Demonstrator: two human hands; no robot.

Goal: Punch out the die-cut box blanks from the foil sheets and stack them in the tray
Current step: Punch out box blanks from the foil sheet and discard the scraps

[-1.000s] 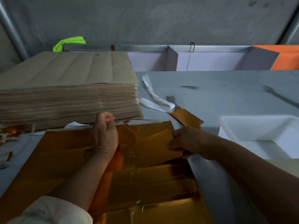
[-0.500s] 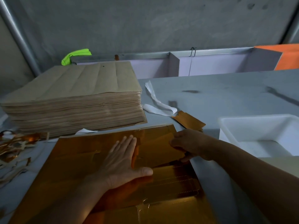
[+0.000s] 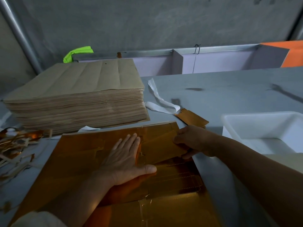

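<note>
Head view recorded my left hand laid flat on the foil sheet, with the fingers straight and the thumb spread toward 3 o'clock, pressing the sheet to the table. My right hand, at 3 o'clock of the left, pinched the right edge of a box blank between thumb and curled fingers. That blank appeared partly lifted from the sheet, and its left end lay just beside my left fingers. The tray stood at 3 o'clock, near the right forearm. One separated blank lay at 1 o'clock, a stack of brown sheets at 11 o'clock, and scrap strips at 9 o'clock.

Hazards, as I judged them:
1. A fast or skewed pull could tear the blank at any uncut nick.
2. Too little left-hand pressure could let the whole sheet slide with the blank.
3. A hard pinch could crease the foil face.
</note>
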